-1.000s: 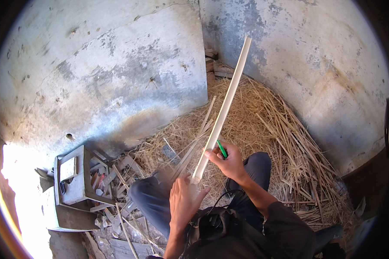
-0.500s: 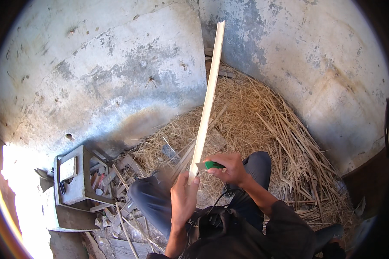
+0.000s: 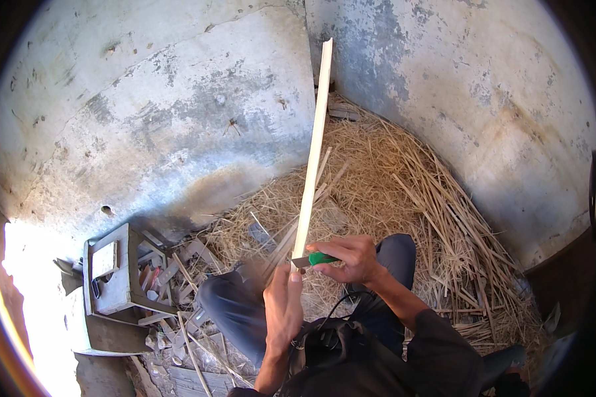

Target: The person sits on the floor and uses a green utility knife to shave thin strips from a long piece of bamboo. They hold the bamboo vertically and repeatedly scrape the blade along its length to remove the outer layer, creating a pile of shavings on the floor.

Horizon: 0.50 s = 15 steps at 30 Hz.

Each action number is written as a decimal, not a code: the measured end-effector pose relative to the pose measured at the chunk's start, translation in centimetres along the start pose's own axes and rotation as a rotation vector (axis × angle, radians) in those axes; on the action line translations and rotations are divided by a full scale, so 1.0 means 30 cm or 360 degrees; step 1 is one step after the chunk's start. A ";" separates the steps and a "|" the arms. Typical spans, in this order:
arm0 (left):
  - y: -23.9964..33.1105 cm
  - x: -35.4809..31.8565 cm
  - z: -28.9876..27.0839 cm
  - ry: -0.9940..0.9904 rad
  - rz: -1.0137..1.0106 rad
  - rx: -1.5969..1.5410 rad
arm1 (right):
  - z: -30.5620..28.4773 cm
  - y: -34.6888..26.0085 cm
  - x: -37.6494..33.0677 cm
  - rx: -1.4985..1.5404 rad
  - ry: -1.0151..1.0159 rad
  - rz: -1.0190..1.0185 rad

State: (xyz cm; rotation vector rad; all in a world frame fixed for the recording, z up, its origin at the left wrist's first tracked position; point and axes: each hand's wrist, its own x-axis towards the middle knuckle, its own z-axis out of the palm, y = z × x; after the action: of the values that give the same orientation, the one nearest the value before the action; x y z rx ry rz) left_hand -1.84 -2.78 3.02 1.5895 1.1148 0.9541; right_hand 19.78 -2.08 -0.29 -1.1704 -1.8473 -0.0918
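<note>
Strip [image 3: 313,152], long axis away toward wall corner [image 3: 308,33], near end in left grip [image 3: 283,311], knife [image 3: 320,259] in right grip [image 3: 353,259]

Strip [image 3: 313,159] in left hand [image 3: 284,309]: wood-like, smooth, matt. In right hand [image 3: 352,259]: knife handle [image 3: 321,257], plastic-looking; blade [image 3: 300,263], metal. Beyond both hands: straw [image 3: 377,165], fibrous, rough; wall [image 3: 179,112], matt, patchily worn.
</note>
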 end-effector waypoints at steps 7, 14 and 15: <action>0.003 -0.004 -0.007 0.0004 0.0040 0.0089 | -0.007 0.010 0.001 -0.0060 -0.0034 -0.0007; -0.005 -0.009 -0.022 -0.0010 0.0015 0.0121 | -0.006 0.013 0.007 -0.0098 -0.0042 -0.0016; -0.007 -0.008 -0.024 -0.0006 0.0033 0.0126 | -0.005 0.013 0.005 -0.0113 -0.0042 -0.0022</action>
State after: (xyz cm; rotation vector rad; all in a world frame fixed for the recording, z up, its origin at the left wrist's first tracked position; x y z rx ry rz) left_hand -2.62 -2.80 2.97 1.6686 1.1484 0.9302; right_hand 20.16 -1.83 -0.25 -1.2130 -1.8886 -0.1513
